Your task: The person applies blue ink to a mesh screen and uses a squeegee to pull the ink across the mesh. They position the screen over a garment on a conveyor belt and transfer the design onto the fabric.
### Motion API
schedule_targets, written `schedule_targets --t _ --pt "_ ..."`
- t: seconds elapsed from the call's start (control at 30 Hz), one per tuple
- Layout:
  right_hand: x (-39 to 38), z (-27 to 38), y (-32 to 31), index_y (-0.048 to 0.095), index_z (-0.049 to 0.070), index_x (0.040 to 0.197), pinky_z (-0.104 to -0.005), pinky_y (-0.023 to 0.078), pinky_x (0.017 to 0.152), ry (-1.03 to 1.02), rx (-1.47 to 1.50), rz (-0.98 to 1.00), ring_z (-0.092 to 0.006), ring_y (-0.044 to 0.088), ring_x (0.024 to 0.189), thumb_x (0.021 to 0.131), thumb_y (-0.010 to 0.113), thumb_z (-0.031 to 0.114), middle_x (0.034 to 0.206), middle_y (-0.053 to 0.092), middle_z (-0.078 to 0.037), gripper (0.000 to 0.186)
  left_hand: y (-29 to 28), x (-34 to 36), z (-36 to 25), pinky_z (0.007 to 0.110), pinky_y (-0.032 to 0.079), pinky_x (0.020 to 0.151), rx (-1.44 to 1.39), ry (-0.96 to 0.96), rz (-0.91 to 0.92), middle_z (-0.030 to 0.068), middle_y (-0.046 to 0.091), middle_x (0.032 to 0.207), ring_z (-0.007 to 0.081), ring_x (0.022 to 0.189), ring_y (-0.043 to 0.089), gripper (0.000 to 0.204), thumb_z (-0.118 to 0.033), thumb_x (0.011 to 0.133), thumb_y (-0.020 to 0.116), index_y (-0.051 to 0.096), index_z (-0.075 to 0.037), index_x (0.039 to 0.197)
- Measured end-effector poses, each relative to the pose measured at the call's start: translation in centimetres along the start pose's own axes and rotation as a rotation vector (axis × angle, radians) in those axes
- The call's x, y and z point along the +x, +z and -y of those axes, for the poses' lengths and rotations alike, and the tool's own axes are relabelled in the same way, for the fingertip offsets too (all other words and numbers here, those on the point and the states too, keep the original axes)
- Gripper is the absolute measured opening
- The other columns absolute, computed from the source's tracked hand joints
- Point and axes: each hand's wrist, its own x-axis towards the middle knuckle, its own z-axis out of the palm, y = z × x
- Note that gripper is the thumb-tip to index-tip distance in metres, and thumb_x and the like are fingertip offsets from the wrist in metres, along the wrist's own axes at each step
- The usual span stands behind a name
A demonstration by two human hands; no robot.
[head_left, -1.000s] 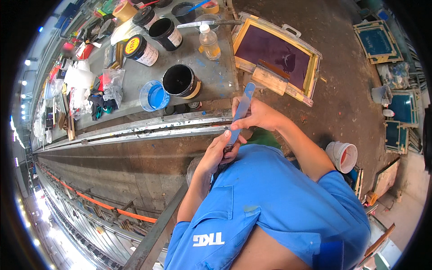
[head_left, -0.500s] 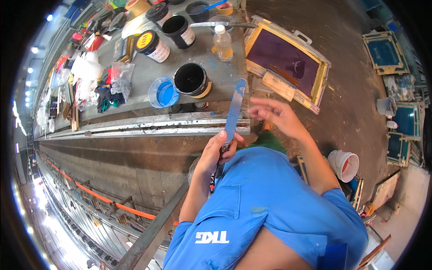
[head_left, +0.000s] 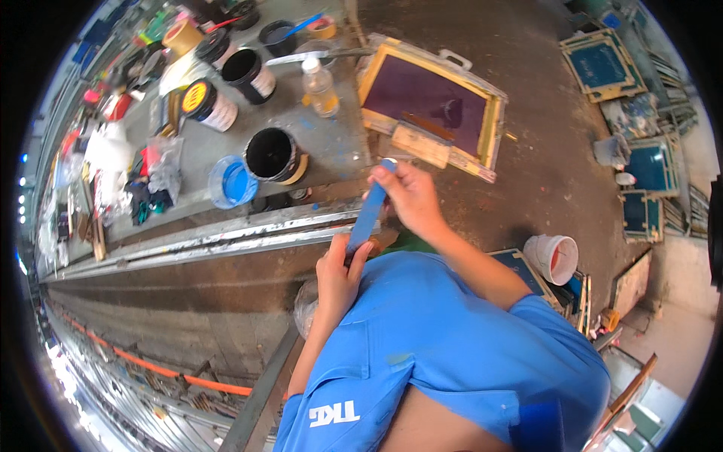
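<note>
Two hands are on the flat spatula (head_left: 367, 217), which slants up and to your right just off the near right corner of the table (head_left: 331, 143), above the end of the metal rails (head_left: 279, 239). Your left hand (head_left: 337, 277) is closed around its lower end, hiding whatever handle lies there. Your right hand (head_left: 410, 197) pinches the far end, thumb laid on the blade close to the bare, shiny tip; the fingers behind are partly hidden. Blue covers most of the visible blade.

The step in hand looks like stripping blue paint off the blade with your fingers, and it seems only partly done. Your next move calls for a firm left hold, a light right pinch and care along the edges. If the paint is to be saved, the cup of blue paint (head_left: 238, 184), beside the black tub (head_left: 277, 156) at the table's near edge, is the likely place for it.

Half a second ago your right hand was clear of the spatula, its fingers spread; now it is back on it, near the tip. The blade also leans further to your right, and the table has shifted left in your view.
</note>
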Motion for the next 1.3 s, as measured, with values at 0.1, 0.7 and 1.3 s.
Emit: schedule_targets --t 0.1,0.7,1.3 --pt "0.4 0.0 1.0 0.066 0.002 0.081 -0.0237 0.044 0.047 -0.064 -0.019 -0.125 -0.0095 0.061 0.055 0.101 0.054 0.053 0.062 0.062 -0.003 0.056 0.6 -0.8 0.3 0.033 0.051 0.062 -0.064 -0.015 0.028 0.0148 0.073 0.081 0.0254 0.069 0.07 0.018 -0.015 0.094 0.07 0.059 -0.002 0.099" --pt "-0.2 1.3 -0.5 0.064 -0.001 0.124 -0.0324 0.052 0.075 -0.115 0.206 0.181 -0.0149 0.064 0.087 0.108 0.043 0.038 0.128 0.066 -0.013 0.047 -0.7 0.5 -1.1 0.021 0.028 0.046 -0.633 -0.241 0.177 -0.0057 0.049 0.062 0.0013 0.051 0.04 0.016 -0.015 0.099 0.065 0.053 -0.005 0.102" --pt "-0.6 1.8 -0.9 0.064 -0.002 0.125 -0.0345 0.051 0.082 -0.108 0.18 0.225 -0.016 0.064 0.095 0.107 0.046 0.034 0.132 0.064 -0.014 0.044 -0.6 0.1 -1.1 0.021 0.029 0.044 -0.669 -0.247 0.176 -0.0042 0.05 0.061 0.0027 0.05 0.042 0.017 -0.014 0.098 0.066 0.052 -0.007 0.103"
